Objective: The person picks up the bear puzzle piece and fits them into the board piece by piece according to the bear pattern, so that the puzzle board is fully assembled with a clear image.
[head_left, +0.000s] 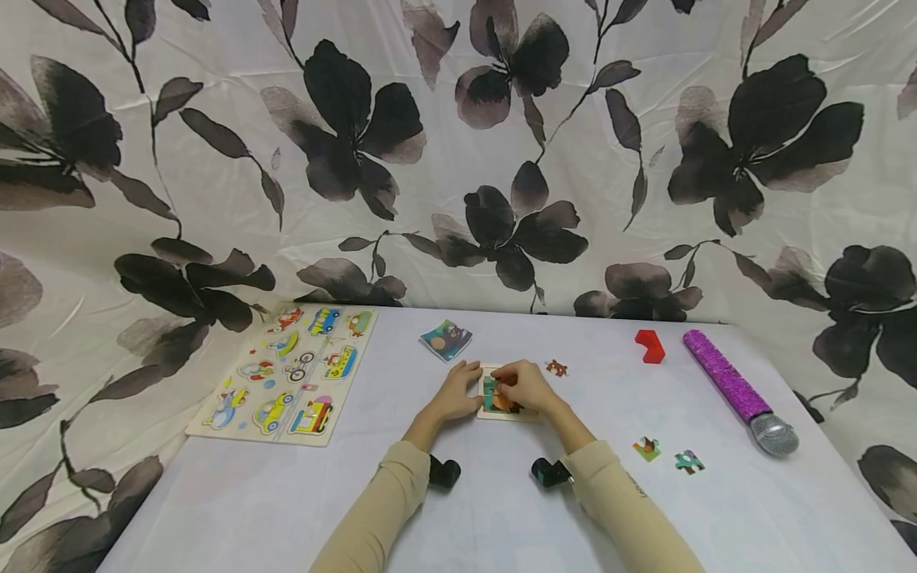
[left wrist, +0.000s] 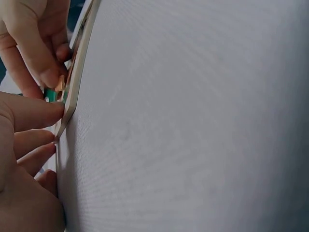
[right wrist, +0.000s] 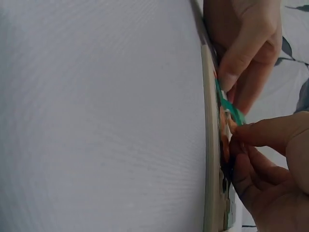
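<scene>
A small wooden puzzle board (head_left: 494, 415) with a pale border lies on the table, with green and orange pieces inside it. At its left side rests my left hand (head_left: 458, 392), the thumb and fairly straight fingers touching the border. My right hand (head_left: 528, 383) is over the middle of the board and covers part of the picture. In the right wrist view its thumb and fingertips pinch a green-and-orange puzzle piece (right wrist: 235, 114), tilted up from the board. The left hand (right wrist: 246, 53) appears there beyond the piece, thumb near the board's surface.
Loose puzzle pieces lie around: a brown one (head_left: 556, 368), a green-orange one (head_left: 647, 449) and a teal one (head_left: 690, 461). A picture card (head_left: 446, 341) sits behind the board, a vehicle puzzle (head_left: 315, 390) left, a red block (head_left: 649, 347) and a glittery purple microphone (head_left: 727, 378) right.
</scene>
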{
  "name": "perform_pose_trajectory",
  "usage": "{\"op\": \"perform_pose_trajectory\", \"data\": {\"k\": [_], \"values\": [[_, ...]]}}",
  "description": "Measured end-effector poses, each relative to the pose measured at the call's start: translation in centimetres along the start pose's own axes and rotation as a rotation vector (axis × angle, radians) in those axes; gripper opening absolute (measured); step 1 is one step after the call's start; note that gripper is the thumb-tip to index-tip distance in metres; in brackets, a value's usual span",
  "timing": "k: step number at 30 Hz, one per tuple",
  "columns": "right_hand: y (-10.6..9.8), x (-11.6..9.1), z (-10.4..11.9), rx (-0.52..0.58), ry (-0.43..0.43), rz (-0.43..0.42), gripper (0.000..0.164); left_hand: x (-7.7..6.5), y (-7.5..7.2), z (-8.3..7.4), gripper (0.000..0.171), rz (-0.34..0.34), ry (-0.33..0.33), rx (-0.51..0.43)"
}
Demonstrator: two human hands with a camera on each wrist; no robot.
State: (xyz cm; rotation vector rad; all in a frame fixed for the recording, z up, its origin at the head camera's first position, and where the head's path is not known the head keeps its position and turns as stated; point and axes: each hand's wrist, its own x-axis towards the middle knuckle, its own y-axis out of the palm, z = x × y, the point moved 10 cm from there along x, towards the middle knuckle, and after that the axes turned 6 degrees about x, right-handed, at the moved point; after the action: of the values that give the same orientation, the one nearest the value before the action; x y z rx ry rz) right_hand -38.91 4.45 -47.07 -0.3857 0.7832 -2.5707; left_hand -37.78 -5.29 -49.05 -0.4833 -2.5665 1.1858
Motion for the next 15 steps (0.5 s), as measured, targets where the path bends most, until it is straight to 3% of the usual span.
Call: {"op": "perform_pose_trajectory", "data": {"k": [6, 11, 15], "values": [[0.4, 0.0, 0.7, -0.112, -0.035, -0.027, 0.022, 0.0, 0.0, -0.1, 0.057, -0.016, 0.005, -0.004], [0.7, -0.3, 2.1, -0.214, -0.139, -0.023, 0.015, 0.0, 0.0, -0.1, 0.055, -0.033, 0.001, 0.002], [1.0, -0.4, 2.2, -0.233, -0.193, 0.004, 0.011, 0.0, 0.0, -0.1, 0.054, -0.044, -0.010, 0.002]]}}
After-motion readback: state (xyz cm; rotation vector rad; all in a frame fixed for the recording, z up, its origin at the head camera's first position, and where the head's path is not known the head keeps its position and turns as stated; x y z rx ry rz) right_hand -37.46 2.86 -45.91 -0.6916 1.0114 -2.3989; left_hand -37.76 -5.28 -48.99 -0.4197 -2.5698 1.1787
